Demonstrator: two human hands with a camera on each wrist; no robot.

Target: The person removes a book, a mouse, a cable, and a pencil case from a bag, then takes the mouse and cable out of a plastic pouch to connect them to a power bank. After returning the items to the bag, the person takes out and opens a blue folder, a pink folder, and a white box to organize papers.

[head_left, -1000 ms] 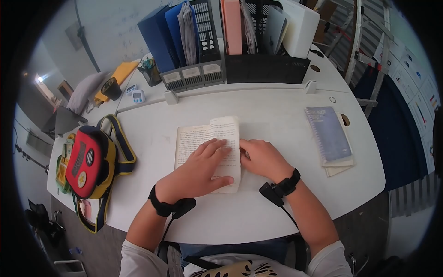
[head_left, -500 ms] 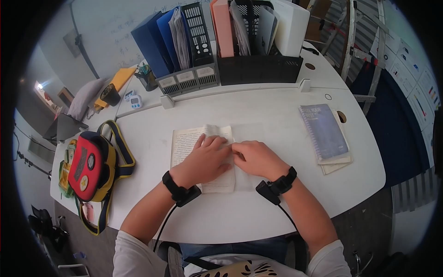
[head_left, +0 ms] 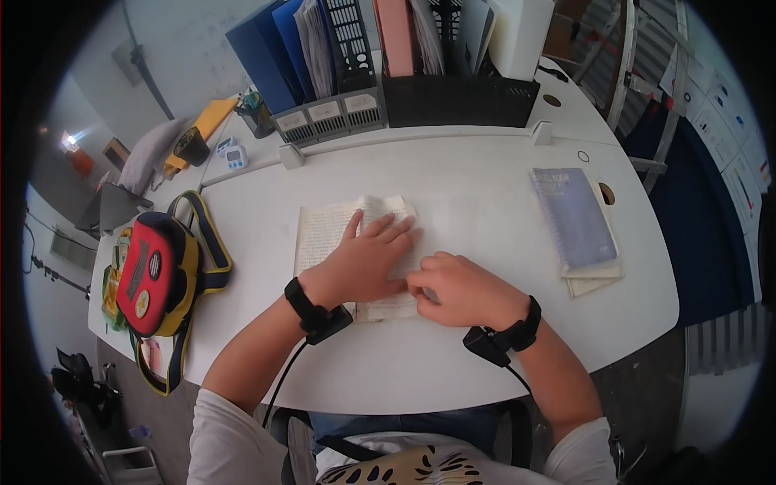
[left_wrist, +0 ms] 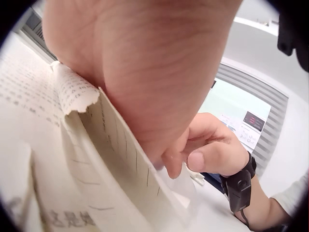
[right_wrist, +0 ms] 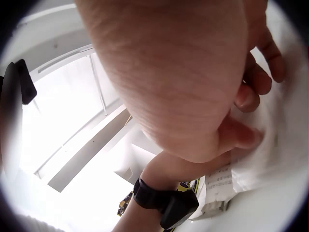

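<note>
An open book [head_left: 318, 234] with printed, worn pages lies on the table. My left hand [head_left: 362, 263] rests spread over its right-hand page, fingers pointing away and thumb toward the right hand. The left wrist view shows a torn, curled page edge [left_wrist: 79, 92] beside the palm. My right hand [head_left: 465, 289], fingers curled, is at the book's right edge, close to the left thumb. Clear plastic film [right_wrist: 270, 164] lies under it, the right thumb [right_wrist: 241, 137] touching the film. I cannot tell whether the right fingers pinch it.
A red and yellow bag [head_left: 153, 275] lies on the left. A spiral notebook [head_left: 572, 218] lies on other papers at right. File holders [head_left: 461, 101] with folders, a pen cup [head_left: 257, 121] and a small white timer [head_left: 235, 157] stand along the back.
My left hand has spread its fingers on the page and shifted slightly right. The right hand has come down along the book's right edge toward me.
</note>
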